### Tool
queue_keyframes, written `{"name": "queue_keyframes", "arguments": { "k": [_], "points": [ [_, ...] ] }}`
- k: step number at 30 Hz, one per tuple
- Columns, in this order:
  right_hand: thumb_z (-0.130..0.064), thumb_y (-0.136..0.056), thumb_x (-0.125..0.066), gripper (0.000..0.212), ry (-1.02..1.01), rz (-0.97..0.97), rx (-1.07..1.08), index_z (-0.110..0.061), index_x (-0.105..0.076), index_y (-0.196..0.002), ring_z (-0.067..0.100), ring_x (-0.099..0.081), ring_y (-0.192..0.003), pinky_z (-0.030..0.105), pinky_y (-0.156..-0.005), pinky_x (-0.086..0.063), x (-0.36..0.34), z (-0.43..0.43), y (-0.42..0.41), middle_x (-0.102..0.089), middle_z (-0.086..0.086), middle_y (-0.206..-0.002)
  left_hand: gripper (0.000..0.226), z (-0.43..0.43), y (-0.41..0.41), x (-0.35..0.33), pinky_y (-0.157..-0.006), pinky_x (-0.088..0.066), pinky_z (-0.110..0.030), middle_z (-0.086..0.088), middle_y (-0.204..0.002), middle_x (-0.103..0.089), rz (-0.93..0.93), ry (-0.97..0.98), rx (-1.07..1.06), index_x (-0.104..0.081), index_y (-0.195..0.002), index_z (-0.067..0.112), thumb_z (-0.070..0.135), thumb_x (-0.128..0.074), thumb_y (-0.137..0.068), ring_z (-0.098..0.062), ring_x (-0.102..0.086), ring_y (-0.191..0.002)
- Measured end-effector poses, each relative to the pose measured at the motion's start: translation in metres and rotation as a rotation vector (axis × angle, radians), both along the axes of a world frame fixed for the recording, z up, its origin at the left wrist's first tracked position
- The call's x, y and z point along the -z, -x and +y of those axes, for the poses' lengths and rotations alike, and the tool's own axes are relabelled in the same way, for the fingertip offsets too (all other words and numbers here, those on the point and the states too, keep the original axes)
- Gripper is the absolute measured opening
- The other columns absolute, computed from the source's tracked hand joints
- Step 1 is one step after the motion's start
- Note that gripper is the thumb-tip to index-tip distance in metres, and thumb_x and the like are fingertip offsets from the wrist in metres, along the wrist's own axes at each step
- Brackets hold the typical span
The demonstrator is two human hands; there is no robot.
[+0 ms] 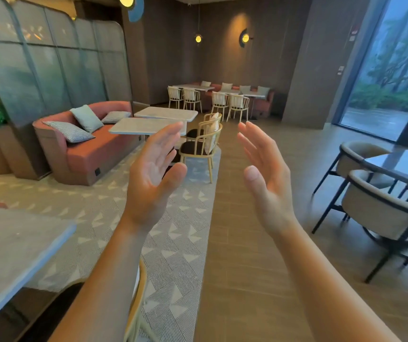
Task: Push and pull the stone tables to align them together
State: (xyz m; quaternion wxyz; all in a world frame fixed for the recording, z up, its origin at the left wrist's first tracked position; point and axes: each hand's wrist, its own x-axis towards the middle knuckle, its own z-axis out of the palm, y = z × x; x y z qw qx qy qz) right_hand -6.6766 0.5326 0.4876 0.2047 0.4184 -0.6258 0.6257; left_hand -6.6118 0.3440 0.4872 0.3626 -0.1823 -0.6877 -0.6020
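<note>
Left hand (152, 180) and right hand (264, 178) are raised, palms facing, fingers straight, gripping nothing. Two stone tables (146, 125) stand beside the sofa (87, 149), well apart from both hands.

pink sofa (94, 149), cushions (87, 118), wooden chairs (201, 144)

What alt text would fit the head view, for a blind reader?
The left hand and right hand are raised open, palms facing, touching nothing. Behind them two stone tables stand by a red sofa.

Left grip (153, 180), right grip (264, 178) (both flat)
</note>
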Motion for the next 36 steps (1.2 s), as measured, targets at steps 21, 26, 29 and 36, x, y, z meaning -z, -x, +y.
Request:
{"name": "queue_keyframes", "arguments": {
  "k": [21, 26, 29, 36],
  "points": [
    [-0.084, -0.085, -0.054, 0.101, 0.055, -0.044, -0.125, -0.012, -0.041, -0.155, 0.015, -0.049, -0.148, 0.049, -0.123, -0.041, 0.012, -0.119, 0.450, -0.049, 0.004, -0.160, 0.098, -0.112, 0.414, 0.005, -0.127, -0.036, -0.051, 0.002, -0.163, -0.051, -0.050, 0.044, -0.132, -0.051, -0.150, 0.023, 0.085, -0.069, -0.077, -0.016, -0.046, -0.153],
    [-0.084, -0.086, -0.054, 0.098, 0.037, -0.057, -0.199, -0.015, -0.041, -0.154, 0.013, -0.050, -0.147, 0.037, -0.122, -0.041, 0.012, -0.171, 0.535, -0.049, 0.003, -0.160, 0.092, -0.158, 0.490, 0.005, -0.126, -0.038, -0.049, 0.002, -0.162, -0.052, -0.060, 0.028, -0.182, -0.052, -0.147, 0.028, 0.085, -0.069, -0.077, -0.016, -0.047, -0.152],
    [-0.084, -0.086, -0.054, 0.101, 0.034, -0.058, -0.215, -0.011, -0.041, -0.155, 0.014, -0.051, -0.147, 0.039, -0.123, -0.041, 0.022, -0.202, 0.586, -0.049, 0.004, -0.160, 0.095, -0.191, 0.536, 0.017, -0.125, -0.041, -0.042, 0.001, -0.161, -0.053, -0.060, 0.030, -0.181, -0.050, -0.149, 0.021, 0.081, -0.070, -0.079, -0.016, -0.048, -0.152],
    [-0.085, -0.086, -0.055, 0.106, 0.002, -0.055, -0.224, -0.007, -0.043, -0.156, 0.018, -0.051, -0.147, 0.051, -0.122, -0.041, 0.030, -0.310, 0.720, -0.051, 0.005, -0.160, 0.095, -0.301, 0.663, 0.034, -0.122, -0.042, -0.032, 0.002, -0.160, -0.054, -0.042, 0.018, -0.217, -0.049, -0.152, 0.017, 0.079, -0.068, -0.083, -0.016, -0.048, -0.152]
  ]
}}
